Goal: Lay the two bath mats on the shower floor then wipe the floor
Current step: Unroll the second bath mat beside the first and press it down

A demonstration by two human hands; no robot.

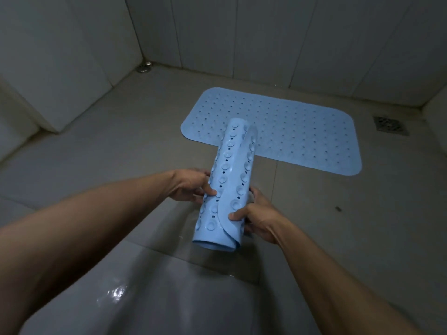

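Rolled bath mat (228, 184) held above the wet shower floor (101, 141).
My left hand (187, 186) and right hand (257, 217) gripped its sides; the flat mat (290, 131) lay beyond, bare tile at left.

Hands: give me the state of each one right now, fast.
Left hand: closed on the rolled mat, gripping its left side.
Right hand: closed on the same rolled mat, thumb pressing its loose edge.

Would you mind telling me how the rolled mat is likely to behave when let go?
The rolled mat curls in soft layers, so it is probably floppy and may spring open. Both hands, left and right, hold it. Its suction cups should grip the wet-looking floor.
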